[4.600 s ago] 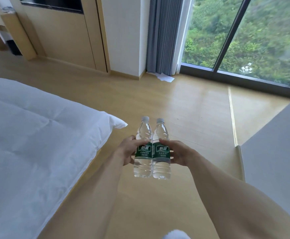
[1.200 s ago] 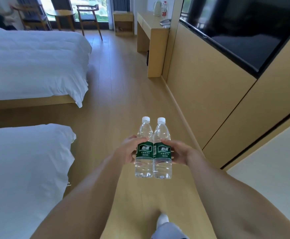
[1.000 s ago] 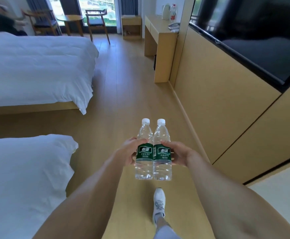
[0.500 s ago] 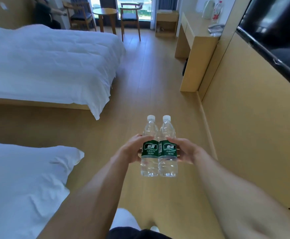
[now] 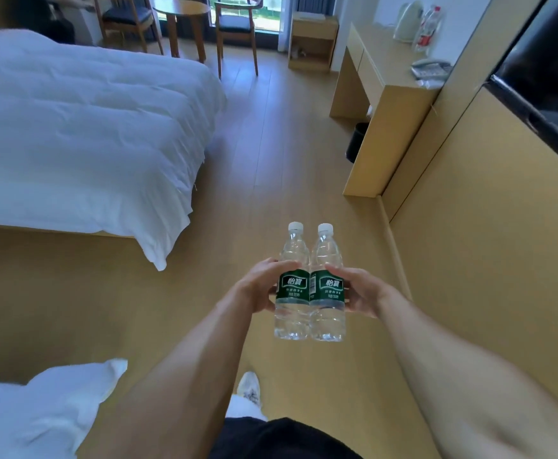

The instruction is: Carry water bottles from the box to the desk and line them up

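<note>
Bottles mid-carry: left hand [image 5: 260, 284] grips left bottle [image 5: 293, 286], right hand [image 5: 359, 289] grips right bottle [image 5: 328, 288], upright, touching side by side, over the floor [image 5: 271, 167]. Bench [image 5: 387, 67] well ahead on the right; a kettle, one red-label bottle and a phone on it, no lined-up row visible. Left, by my read: finish walk, set down, align. Box not in view.

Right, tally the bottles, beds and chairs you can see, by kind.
Green-label bottles in hand: 2 (left bottle, right bottle)
Red-label bottle on the desk: 1
Beds: 2 ()
Chairs: 2 ()
Total: 7
</note>
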A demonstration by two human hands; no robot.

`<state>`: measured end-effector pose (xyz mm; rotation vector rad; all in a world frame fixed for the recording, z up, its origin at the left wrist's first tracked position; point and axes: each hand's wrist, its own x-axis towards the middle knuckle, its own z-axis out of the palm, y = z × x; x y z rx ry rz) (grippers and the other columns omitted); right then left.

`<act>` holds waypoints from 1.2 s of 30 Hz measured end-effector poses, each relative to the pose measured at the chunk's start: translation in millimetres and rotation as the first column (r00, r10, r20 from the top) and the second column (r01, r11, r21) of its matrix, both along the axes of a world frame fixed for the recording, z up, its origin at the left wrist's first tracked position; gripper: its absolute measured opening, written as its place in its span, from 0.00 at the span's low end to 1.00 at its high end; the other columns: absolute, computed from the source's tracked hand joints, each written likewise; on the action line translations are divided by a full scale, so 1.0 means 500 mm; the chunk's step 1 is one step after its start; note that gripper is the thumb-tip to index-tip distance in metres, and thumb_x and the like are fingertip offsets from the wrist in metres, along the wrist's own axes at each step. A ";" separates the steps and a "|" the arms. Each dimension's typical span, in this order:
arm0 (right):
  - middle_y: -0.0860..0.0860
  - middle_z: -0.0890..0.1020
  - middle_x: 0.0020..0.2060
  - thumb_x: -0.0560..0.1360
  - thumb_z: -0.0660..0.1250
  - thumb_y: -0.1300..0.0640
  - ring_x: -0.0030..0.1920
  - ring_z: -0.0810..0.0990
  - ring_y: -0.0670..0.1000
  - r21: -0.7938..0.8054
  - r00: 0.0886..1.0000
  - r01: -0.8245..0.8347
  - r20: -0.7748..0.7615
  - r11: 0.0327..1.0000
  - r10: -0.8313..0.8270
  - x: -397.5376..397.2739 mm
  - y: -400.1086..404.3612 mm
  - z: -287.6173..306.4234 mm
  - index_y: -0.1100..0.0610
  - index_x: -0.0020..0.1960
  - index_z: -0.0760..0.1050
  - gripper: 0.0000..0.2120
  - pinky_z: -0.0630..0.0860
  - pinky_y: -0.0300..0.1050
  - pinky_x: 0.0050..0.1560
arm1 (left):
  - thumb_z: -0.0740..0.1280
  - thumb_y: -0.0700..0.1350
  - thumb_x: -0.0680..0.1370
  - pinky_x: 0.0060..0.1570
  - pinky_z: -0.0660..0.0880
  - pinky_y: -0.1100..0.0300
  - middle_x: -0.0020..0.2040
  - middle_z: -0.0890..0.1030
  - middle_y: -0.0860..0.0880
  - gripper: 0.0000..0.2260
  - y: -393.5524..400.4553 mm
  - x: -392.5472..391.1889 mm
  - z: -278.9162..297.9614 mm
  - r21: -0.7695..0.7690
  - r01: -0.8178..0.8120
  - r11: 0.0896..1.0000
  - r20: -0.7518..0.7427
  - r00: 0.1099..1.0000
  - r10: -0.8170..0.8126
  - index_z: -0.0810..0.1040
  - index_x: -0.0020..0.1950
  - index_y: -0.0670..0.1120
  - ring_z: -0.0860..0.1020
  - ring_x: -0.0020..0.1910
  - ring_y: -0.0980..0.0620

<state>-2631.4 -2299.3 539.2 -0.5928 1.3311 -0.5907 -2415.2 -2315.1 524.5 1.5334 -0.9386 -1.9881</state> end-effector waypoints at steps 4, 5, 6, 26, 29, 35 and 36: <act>0.63 0.80 0.62 0.71 0.73 0.50 0.61 0.80 0.61 -0.013 1.000 0.026 0.016 1.000 -0.026 0.036 -0.164 0.021 0.64 0.67 0.74 0.29 0.76 0.58 0.64 | 0.74 0.52 0.75 0.39 0.81 0.45 0.49 0.85 0.44 0.19 -0.180 0.035 0.029 -0.007 0.016 1.000 0.002 1.000 -0.016 0.76 0.60 0.45 0.84 0.47 0.45; 0.64 0.80 0.62 0.72 0.73 0.50 0.62 0.79 0.62 -0.016 0.999 0.034 0.018 0.999 -0.034 0.045 -0.199 0.026 0.64 0.67 0.74 0.28 0.75 0.59 0.66 | 0.74 0.52 0.75 0.39 0.81 0.45 0.48 0.85 0.44 0.18 -0.219 0.043 0.035 -0.005 0.014 1.000 0.009 1.000 -0.014 0.76 0.60 0.46 0.84 0.47 0.44; 0.64 0.80 0.62 0.72 0.73 0.50 0.63 0.79 0.62 -0.019 0.999 0.040 0.021 0.999 -0.040 0.052 -0.236 0.028 0.64 0.67 0.74 0.28 0.74 0.60 0.67 | 0.74 0.52 0.75 0.39 0.81 0.45 0.48 0.85 0.44 0.18 -0.258 0.050 0.040 -0.007 0.017 1.000 0.010 1.000 -0.017 0.76 0.60 0.46 0.84 0.47 0.44; 0.62 0.82 0.59 0.65 0.76 0.48 0.61 0.81 0.61 -0.058 0.995 -0.065 0.071 0.996 0.069 0.099 -1.082 -0.018 0.63 0.65 0.75 0.33 0.79 0.58 0.60 | 0.73 0.51 0.77 0.50 0.81 0.43 0.54 0.82 0.41 0.18 -1.050 0.102 0.045 -0.012 -0.080 0.997 0.036 0.996 0.081 0.77 0.62 0.42 0.81 0.53 0.42; 0.61 0.83 0.58 0.64 0.77 0.48 0.57 0.82 0.60 -0.072 0.994 -0.074 0.079 0.995 0.080 0.096 -1.219 -0.007 0.62 0.64 0.76 0.33 0.81 0.54 0.54 | 0.73 0.51 0.77 0.48 0.81 0.44 0.55 0.82 0.41 0.18 -1.177 0.099 0.061 -0.029 -0.097 0.995 0.042 0.994 0.098 0.78 0.62 0.43 0.81 0.53 0.42; 0.59 0.84 0.56 0.63 0.77 0.46 0.55 0.83 0.58 -0.091 0.994 -0.084 0.069 0.992 0.091 0.072 -1.438 0.010 0.61 0.63 0.77 0.33 0.82 0.52 0.49 | 0.73 0.50 0.77 0.45 0.81 0.45 0.53 0.82 0.42 0.17 -1.396 0.072 0.079 -0.044 -0.121 0.992 0.031 0.992 0.123 0.78 0.62 0.43 0.81 0.51 0.42; 0.59 0.84 0.56 0.62 0.77 0.46 0.56 0.83 0.58 -0.093 0.994 -0.075 0.068 0.993 0.081 0.067 -1.470 0.012 0.60 0.63 0.77 0.33 0.82 0.52 0.50 | 0.73 0.50 0.77 0.43 0.81 0.46 0.53 0.82 0.42 0.17 -1.431 0.066 0.079 -0.045 -0.119 0.992 0.027 0.992 0.120 0.78 0.62 0.43 0.81 0.51 0.43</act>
